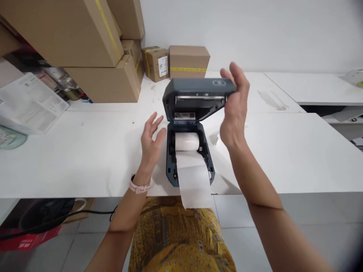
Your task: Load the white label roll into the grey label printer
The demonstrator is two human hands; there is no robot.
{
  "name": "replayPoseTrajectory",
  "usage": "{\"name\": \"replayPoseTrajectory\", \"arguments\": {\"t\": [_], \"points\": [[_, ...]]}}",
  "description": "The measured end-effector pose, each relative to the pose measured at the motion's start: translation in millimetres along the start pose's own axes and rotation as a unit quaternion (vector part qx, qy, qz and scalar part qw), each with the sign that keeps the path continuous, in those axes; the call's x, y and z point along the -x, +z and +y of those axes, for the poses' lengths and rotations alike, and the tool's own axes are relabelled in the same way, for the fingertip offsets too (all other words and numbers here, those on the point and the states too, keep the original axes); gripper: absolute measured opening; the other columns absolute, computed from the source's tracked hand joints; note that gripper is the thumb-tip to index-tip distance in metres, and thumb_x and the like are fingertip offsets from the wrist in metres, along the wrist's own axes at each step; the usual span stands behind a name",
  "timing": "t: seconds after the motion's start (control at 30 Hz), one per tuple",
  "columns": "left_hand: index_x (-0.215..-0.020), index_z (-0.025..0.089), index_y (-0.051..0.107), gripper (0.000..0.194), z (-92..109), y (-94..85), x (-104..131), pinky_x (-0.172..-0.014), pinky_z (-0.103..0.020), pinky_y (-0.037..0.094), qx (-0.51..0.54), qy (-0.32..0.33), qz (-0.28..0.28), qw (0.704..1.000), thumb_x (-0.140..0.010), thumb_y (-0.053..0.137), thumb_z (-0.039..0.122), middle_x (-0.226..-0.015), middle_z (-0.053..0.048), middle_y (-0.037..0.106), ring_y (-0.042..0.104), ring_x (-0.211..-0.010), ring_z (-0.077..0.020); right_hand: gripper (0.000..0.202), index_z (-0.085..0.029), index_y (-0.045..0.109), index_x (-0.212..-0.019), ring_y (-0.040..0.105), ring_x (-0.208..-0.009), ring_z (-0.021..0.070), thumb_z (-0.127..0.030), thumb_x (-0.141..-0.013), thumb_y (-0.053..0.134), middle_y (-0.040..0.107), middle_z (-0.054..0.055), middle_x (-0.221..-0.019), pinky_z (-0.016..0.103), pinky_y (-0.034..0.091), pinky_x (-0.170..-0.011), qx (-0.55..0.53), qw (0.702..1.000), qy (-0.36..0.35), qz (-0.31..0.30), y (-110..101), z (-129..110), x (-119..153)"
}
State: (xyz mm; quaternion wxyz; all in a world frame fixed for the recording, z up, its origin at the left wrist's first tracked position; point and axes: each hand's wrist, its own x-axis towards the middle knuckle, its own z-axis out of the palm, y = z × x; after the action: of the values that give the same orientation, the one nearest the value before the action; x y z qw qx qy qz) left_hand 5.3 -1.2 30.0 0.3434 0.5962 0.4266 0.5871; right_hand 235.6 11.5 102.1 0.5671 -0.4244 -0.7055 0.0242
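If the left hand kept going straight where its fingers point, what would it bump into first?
Probably the left side of the raised printer lid, just ahead of the left hand. Depth is hard to judge, so it might slip just past it.

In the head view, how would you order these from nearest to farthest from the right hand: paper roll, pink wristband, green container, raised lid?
1. Raised lid, held by right hand.
2. Paper roll, inside the printer.
3. Pink wristband, on left wrist.
4. Green container, far left edge.
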Motion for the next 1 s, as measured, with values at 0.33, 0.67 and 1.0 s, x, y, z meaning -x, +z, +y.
{"name": "replayPoseTrajectory", "arguments": {"t": [0.33,0.67,1.0], "points": [[-0.156,0.020,0.046,0.077,-12.1,-8.4,9.8,-0.067,-0.029,0.041,-0.143,-0.147,-0.167,0.965,-0.089,0.071,0.048,-0.074,0.005,0.052,0.053,-0.070,-0.0165,0.071,-0.026,0.040,-0.156,0.050,-0.150,0.0300,-0.073,-0.103,0.032,0.052,0.009,-0.159,0.048,0.044,-0.122,0.013,0.997,0.074,-0.031,20.2,57.4,-71.1],[-0.163,0.017,0.034,0.084,4.9,-4.6,8.1,-0.058,-0.028,0.032,-0.205,-0.156,-0.212,0.943,-0.081,0.055,0.022,-0.061,0.007,0.051,0.048,-0.057,-0.0164,0.046,-0.027,0.060,-0.138,0.075,-0.100,0.0301,-0.049,-0.098,0.064,0.078,0.009,-0.116,0.043,0.058,-0.082,0.148,0.913,-0.082,-0.372,10.2,8.9,21.0],[-0.165,0.015,0.028,0.087,1.3,-5.9,6.2,-0.057,-0.027,0.032,-0.199,-0.148,-0.236,0.940,-0.082,0.051,0.020,-0.059,0.008,0.051,0.049,-0.056,-0.0161,0.094,-0.020,0.039,-0.158,0.071,-0.113,0.0413,-0.047,-0.078,0.079,0.072,0.020,-0.129,0.054,0.053,-0.097,0.174,0.823,0.066,-0.537,38.6,6.1,13.6]]}}
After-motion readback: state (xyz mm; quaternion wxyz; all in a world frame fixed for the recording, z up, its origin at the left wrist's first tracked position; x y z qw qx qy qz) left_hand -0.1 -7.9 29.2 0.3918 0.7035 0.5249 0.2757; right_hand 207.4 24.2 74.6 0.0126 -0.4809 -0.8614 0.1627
